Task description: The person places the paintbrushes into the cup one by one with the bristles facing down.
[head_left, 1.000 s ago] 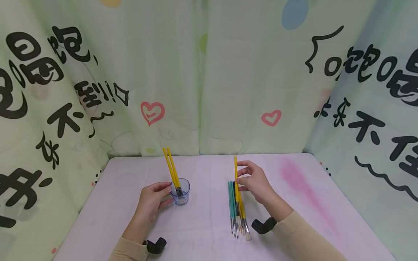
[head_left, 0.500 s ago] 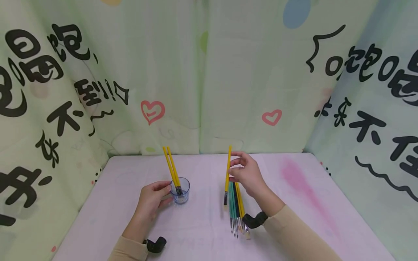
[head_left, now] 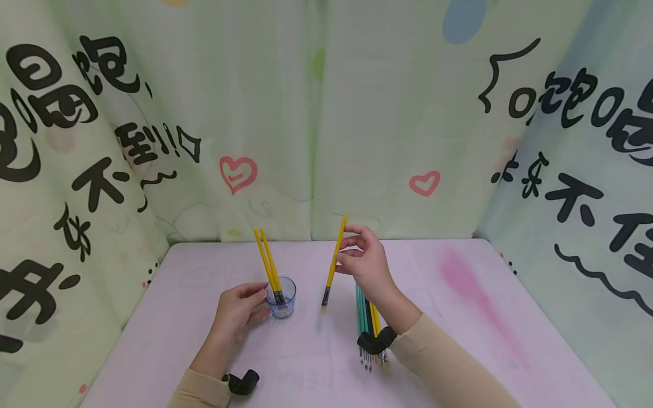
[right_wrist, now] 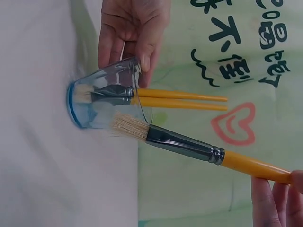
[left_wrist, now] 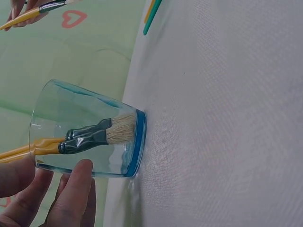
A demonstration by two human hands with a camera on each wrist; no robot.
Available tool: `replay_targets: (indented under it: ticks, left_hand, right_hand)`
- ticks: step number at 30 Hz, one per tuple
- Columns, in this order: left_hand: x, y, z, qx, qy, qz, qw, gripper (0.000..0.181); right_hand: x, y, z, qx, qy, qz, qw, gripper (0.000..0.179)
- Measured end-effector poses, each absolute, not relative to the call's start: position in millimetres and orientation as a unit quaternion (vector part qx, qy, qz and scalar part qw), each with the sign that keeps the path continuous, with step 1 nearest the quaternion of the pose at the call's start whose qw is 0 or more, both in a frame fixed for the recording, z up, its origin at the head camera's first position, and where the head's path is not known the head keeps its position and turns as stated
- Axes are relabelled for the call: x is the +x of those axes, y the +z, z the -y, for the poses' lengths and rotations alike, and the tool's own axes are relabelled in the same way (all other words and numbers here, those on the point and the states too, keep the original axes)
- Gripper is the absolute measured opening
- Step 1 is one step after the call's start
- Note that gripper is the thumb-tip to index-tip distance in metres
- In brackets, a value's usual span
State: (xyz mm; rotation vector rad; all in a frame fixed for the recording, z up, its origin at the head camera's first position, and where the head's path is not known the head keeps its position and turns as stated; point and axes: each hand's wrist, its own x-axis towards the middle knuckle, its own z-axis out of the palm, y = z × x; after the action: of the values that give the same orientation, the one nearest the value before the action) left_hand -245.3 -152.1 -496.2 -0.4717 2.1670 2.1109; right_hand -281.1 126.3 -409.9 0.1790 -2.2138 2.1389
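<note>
My left hand [head_left: 237,314] holds a clear bluish glass [head_left: 288,296] at its near side, thumb at the rim. The glass stands upright on the table. Inside it, two yellow-handled paintbrushes [head_left: 270,258] lean with their flat bristles at the bottom, as the left wrist view shows. To the right of the glass, above the table, my right hand [head_left: 368,263] pinches another yellow paintbrush [head_left: 334,263] by its handle, bristles down and handle tilted slightly right. In the right wrist view this brush's pale bristles [right_wrist: 130,126] overlap the glass rim.
A row of teal, dark and yellow paintbrushes [head_left: 361,317] lies on the table, partly hidden under my right wrist and its black strap piece [head_left: 376,341]. The pale pink table [head_left: 306,368] meets a printed curtain [head_left: 357,113] at the back.
My right hand has lifted the yellow paintbrush from the row and carried it left toward the glass, the brush tilting as it moves. My left hand and the glass stay in place.
</note>
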Motion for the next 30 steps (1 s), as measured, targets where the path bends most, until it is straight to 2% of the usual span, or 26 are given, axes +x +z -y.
replay_targets:
  ticks: [10, 19, 30]
  left_hand:
    - [-247, -495, 153, -0.149, 0.694, -0.703, 0.041, 0.031]
    - [-247, -499, 153, -0.143, 0.695, -0.704, 0.034, 0.030]
    - [-246, -498, 155, -0.138, 0.695, -0.705, 0.036, 0.030]
  right_hand:
    - [-286, -405, -97, 0.064, 0.724, 0.686, 0.050, 0.055]
    - [-294, -407, -73, 0.088, 0.749, 0.653, 0.068, 0.057]
    - [-300, -424, -48, 0.113, 0.716, 0.685, 0.072, 0.054]
